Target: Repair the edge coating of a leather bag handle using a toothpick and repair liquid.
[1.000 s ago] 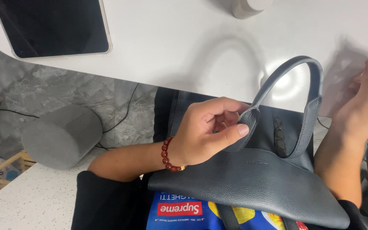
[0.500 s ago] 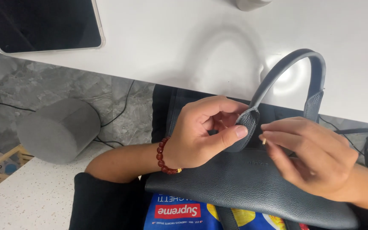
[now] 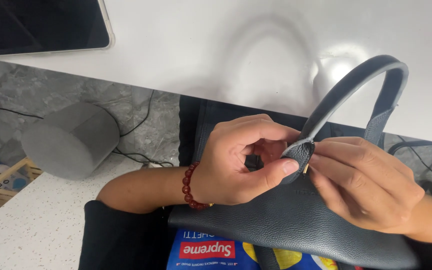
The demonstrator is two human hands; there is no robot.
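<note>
The dark grey leather handbag (image 3: 296,225) sits on the person's lap, just below the white counter's (image 3: 216,55) near edge. The left hand (image 3: 241,160), red bead bracelet (image 3: 190,186) at its wrist, pinches the base tab of the curved handle (image 3: 348,87). The right hand (image 3: 366,187) closes its fingertips on the same tab from the other side.

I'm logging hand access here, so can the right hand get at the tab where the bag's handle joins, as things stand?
Probably yes. The right hand already has its fingertips at the handle tab of the dark leather bag, beside the left hand, whose thumb presses that tab. Nothing lies between them.
</note>
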